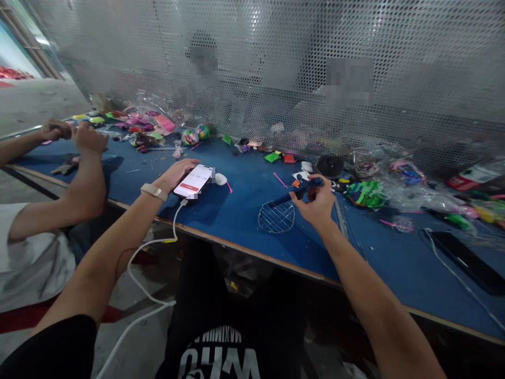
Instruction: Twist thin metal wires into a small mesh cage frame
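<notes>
A long blue table (244,181) runs along a perforated metal screen (260,63), with small colored items and clear plastic wrapping (389,196) strewn along its far side. The wearer's two hands are well apart over the near half. The left forearm, banded at the wrist by a pale bracelet (153,191), extends forward and inward; the left hand (179,173) lies against the upper left side of a phone (194,180) with a lit screen. Whether its fingers close beneath the phone cannot be told. A white cable (173,226) enters the phone's lower end, and a white rounded object (221,179) sits just beside its right side. The right forearm slants up and inward, wrist slightly bent; the right hand (315,197) is closed around a dark blue handle (284,199), thumb directed toward the left. A round wire grid (276,217) is at the handle's far end, above the table near its front edge. At far left, a co-worker's hands (90,138) are raised over the table; a dark phone (469,260) lies at far right.
</notes>
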